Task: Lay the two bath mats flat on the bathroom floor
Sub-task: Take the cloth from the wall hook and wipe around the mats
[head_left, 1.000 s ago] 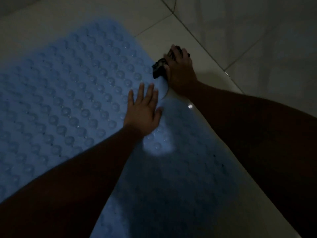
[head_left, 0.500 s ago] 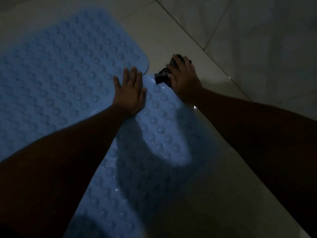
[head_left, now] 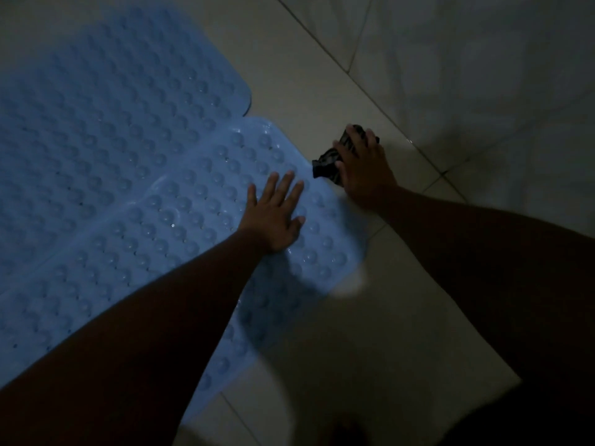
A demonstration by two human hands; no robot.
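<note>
Two blue mats, dim tiled floor

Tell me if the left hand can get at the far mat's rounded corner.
Probably yes: the left hand rests flat on the near mat, holding nothing, and only bare mat lies between it and the far mat's corner.

Very dim, heavy shadows (bright patch mid-right).
</note>
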